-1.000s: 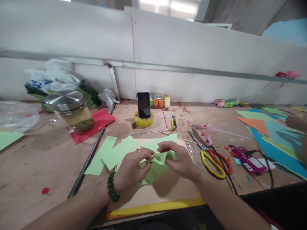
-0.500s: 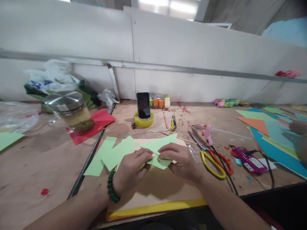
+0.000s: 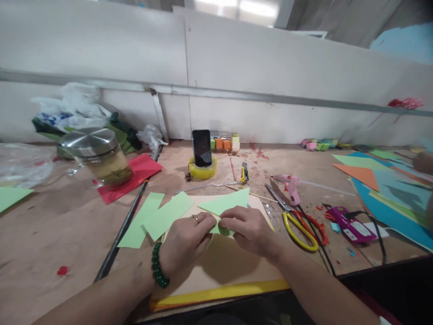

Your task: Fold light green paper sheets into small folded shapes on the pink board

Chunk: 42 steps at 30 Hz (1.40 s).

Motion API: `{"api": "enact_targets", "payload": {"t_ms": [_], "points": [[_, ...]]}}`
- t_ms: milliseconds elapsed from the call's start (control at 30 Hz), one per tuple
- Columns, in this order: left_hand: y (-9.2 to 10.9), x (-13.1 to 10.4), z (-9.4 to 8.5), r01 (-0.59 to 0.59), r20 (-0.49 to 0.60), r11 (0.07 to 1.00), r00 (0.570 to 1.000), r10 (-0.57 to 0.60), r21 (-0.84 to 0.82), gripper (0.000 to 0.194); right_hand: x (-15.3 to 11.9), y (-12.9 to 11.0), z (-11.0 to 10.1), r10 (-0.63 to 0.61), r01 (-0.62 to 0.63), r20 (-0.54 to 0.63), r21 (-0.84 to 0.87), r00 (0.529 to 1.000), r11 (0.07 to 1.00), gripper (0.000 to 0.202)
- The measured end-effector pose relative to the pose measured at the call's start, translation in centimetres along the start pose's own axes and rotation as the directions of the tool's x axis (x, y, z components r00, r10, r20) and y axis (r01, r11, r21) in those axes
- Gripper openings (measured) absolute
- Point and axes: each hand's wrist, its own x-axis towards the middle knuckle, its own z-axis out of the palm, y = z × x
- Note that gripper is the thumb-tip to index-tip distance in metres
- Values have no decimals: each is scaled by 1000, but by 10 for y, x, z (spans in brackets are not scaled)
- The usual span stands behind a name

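Between my two hands is a small piece of light green paper (image 3: 223, 229), bent over and mostly covered by fingers. My left hand (image 3: 189, 234), with a ring and a green bead bracelet, pinches its left side. My right hand (image 3: 252, 229) grips the right side, fingers curled over the top. Both hands are above a stack of pale paper sheets (image 3: 216, 275) with a yellow edge. Just behind the fingers lies a light green paper strip (image 3: 230, 201). Two more green strips overlap left of my left hand, the nearer one (image 3: 172, 215) reaching onto the stack.
Scissors (image 3: 299, 230), a pink glue gun (image 3: 291, 187) and a purple device (image 3: 352, 225) with a cord lie on the right. A phone (image 3: 202, 149) leans in a yellow tape roll (image 3: 203, 170). A lidded glass jar (image 3: 104, 158) stands left. Another person's hand (image 3: 424, 162) shows far right.
The small green paper is now bent over, with less of it showing. My right hand has shifted slightly left, closer to my left. The other person's hand has moved back at the far right.
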Motion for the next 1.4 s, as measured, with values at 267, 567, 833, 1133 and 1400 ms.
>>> {"api": "enact_targets", "payload": {"t_ms": [267,567,833,1133,1400], "points": [[3,0,-2,33,-35,998,999,-35,-56,20,1,-4,3,32,-23,-83,110,996,994,33],[3,-1,-2,-5,-63,999,998,3,-31,17,0,-7,9,102,-87,-157,98,982,991,27],[4,0,-2,-15,-99,1000,995,15,1,17,-3,-12,12,193,-160,-205,165,960,973,36],[4,2,-7,-68,-168,997,983,74,44,15,-2,-12,-1,296,-242,-150,298,943,923,32],[6,5,-15,-246,-158,916,939,307,318,21,3,-2,-22,415,-411,102,476,904,777,22]]}}
